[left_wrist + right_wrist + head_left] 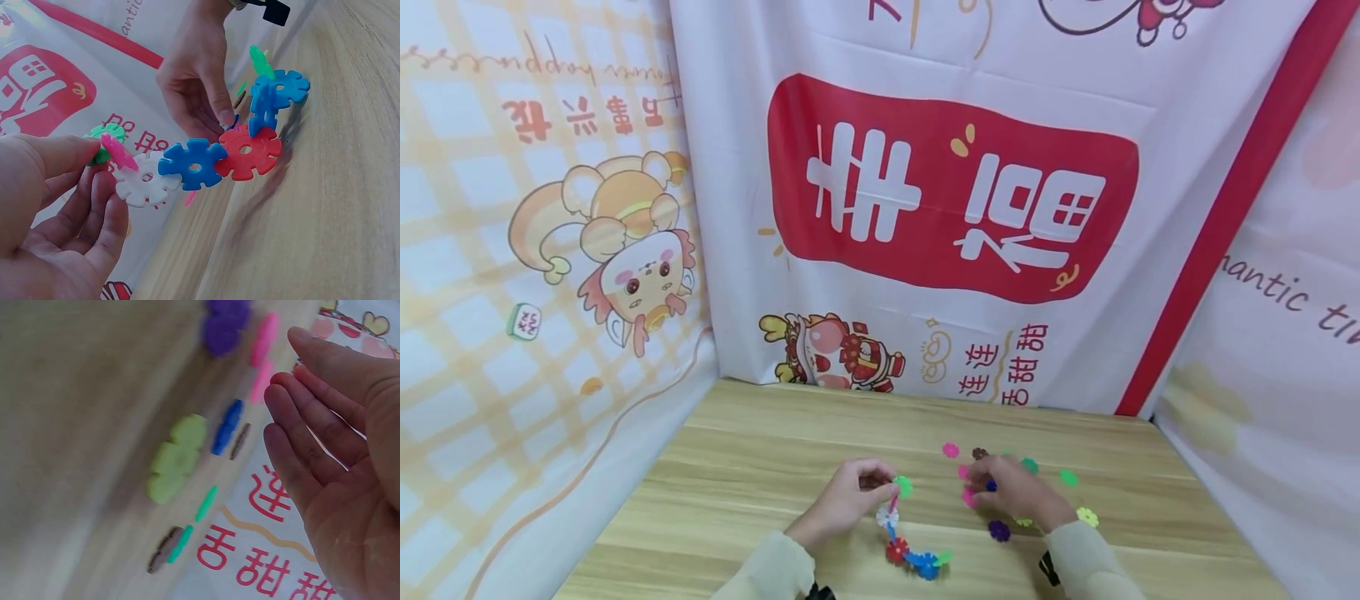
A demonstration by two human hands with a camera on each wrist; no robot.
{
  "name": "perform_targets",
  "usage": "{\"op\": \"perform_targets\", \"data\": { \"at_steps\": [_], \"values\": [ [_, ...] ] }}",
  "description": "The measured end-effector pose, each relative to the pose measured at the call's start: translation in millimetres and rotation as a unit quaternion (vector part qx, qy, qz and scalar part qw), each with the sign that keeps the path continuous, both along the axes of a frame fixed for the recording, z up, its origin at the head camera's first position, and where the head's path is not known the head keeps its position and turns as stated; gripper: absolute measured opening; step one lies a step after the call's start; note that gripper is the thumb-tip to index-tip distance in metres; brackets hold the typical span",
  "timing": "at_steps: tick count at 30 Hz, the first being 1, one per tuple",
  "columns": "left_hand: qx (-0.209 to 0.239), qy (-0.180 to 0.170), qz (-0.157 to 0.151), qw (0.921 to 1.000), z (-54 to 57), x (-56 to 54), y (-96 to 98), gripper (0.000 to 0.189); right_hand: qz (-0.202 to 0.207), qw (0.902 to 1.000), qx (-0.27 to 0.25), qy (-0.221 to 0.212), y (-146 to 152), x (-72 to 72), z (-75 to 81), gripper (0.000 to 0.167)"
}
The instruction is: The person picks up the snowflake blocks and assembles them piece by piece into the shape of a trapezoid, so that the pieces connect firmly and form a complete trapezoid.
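Note:
My left hand (pixel 844 498) pinches one end of a chain of interlocking snowflake discs, near a pink disc (pixel 119 152) and a green disc (pixel 114 130). From there the chain runs through a white disc (pixel 147 179), a blue disc (pixel 194 165) and a red disc (pixel 249 152) to more blue discs and a green one at the far end. Over the loose discs on the right hovers my right hand (pixel 1017 492). In the right wrist view its fingers are loosely bent with nothing between them. Beside it lie pink discs (pixel 266 339) and a blue disc (pixel 227 427).
Loose discs lie scattered on the wooden table (pixel 737 467), among them a purple disc (pixel 998 531), a yellow disc (pixel 1087 517) and a green disc (pixel 1069 477). Printed cloth (pixel 730 250) hangs behind the table and along both sides.

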State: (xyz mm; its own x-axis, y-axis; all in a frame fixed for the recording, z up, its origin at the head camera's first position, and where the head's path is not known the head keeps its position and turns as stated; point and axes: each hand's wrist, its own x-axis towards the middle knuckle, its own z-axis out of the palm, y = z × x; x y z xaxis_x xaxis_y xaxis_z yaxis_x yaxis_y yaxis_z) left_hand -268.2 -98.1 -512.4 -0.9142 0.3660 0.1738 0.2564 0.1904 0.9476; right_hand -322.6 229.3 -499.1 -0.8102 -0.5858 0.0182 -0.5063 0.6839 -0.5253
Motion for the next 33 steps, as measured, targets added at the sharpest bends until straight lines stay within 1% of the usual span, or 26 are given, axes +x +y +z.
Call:
{"op": "perform_targets", "data": {
  "at_steps": [4, 7, 9, 11, 13, 17, 20, 25, 29, 33],
  "values": [
    [-0.002, -0.003, 0.001, 1.0, -0.7, 1.3, 0.4, 0.014, 0.001, 0.9997, 0.012, 0.023, 0.0, -1.2, -9.9, 0.028],
    [0.0, -0.009, 0.001, 1.0, -0.5, 3.4, 0.3, 0.015, -0.002, 0.9998, 0.006, 0.016, -1.1, -1.3, -12.4, 0.023],
    [-0.001, -0.011, 0.002, 0.9999, -0.1, 5.0, 0.4, 0.014, 0.0, 1.0, -0.004, 0.005, -1.5, -2.0, -12.7, 0.015],
    [-0.004, -0.01, 0.003, 0.9999, -0.2, 6.0, 0.6, 0.013, 0.008, 0.9998, -0.019, -0.009, -1.2, -3.3, -11.5, 0.009],
    [-0.006, -0.008, 0.004, 0.9999, -0.5, 6.6, 1.3, 0.012, 0.019, 0.9994, -0.028, -0.009, -1.3, -5.6, -9.5, 0.006],
    [-0.003, -0.013, 0.002, 0.9999, -0.8, 6.8, 2.0, 0.013, 0.038, 0.9977, -0.055, -0.006, -8.3, -7.9, 2.6, 0.006],
    [0.003, -0.018, 0.0, 0.9998, -0.1, 6.8, 1.8, 0.014, 0.052, 0.9957, -0.076, -0.006, -19.0, -7.3, 17.4, 0.006],
    [0.004, -0.018, 0.001, 0.9998, 0.9, 5.3, 1.8, 0.015, 0.064, 0.9947, -0.08, -0.006, -36.3, -7.2, 38.7, 0.005],
    [-0.004, -0.011, 0.0, 0.9999, 0.6, 3.3, 1.3, 0.015, 0.079, 0.9934, -0.082, 0.016, -46.5, -8.1, 48.7, 0.003],
    [-0.006, -0.017, -0.002, 0.9998, 0.9, 1.5, 0.9, 0.016, 0.098, 0.9902, -0.089, 0.045, -54.3, -7.0, 55.5, 0.006]
  ]
}}
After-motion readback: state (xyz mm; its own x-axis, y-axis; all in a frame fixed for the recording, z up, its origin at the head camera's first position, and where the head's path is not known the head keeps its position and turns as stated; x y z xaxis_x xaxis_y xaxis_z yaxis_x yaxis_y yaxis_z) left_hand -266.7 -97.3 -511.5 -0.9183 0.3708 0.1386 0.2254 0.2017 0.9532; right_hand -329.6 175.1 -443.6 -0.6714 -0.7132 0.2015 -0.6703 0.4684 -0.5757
